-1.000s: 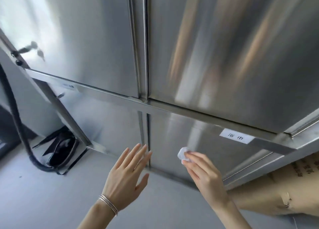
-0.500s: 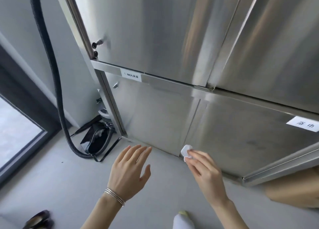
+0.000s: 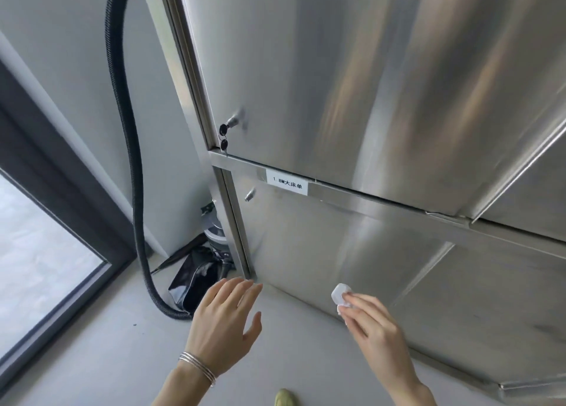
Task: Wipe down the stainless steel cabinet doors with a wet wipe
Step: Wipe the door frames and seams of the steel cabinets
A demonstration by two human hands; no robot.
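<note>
Wet wipe [image 3: 340, 295]: bunched small and pinched at the fingertips of the right hand [image 3: 376, 329], low against the foot of the lower left cabinet door [image 3: 306, 246], probably to start a stroke from the bottom edge. Left hand [image 3: 223, 323]: fingers straight and spread, holding nothing, poised near the door's bottom corner, likely for balance. Actual contact of wipe with steel hard to confirm; most of the wipe hidden under the fingers, right-side doors cut off at the frame.

Bright daylight, soft glare streaks on cabinet doors [image 3: 352, 84], wide-angle edge distortion
</note>
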